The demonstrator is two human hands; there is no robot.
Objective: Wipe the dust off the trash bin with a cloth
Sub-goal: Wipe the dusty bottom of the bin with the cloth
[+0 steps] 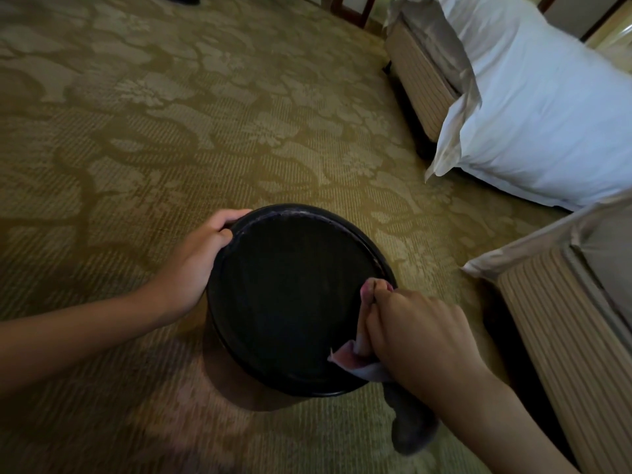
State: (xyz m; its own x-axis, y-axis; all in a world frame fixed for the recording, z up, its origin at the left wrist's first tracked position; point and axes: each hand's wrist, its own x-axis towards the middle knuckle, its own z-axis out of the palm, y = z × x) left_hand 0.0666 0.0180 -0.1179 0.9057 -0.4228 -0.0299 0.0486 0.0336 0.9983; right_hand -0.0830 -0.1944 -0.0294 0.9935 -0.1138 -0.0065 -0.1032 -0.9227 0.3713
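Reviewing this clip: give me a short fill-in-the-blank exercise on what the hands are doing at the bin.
1. The left hand steadies the black trash bin by its ____.
2. The right hand presses a ____ against the rim.
3. The bin stands on patterned ____.

Missing words: rim; cloth; carpet

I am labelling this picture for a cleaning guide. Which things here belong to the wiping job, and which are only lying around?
Belong to the job:
- trash bin
- cloth
- left hand holding the bin's rim
- right hand pressing the cloth on the rim

Only lying around:
- pillow
- beds
- carpet
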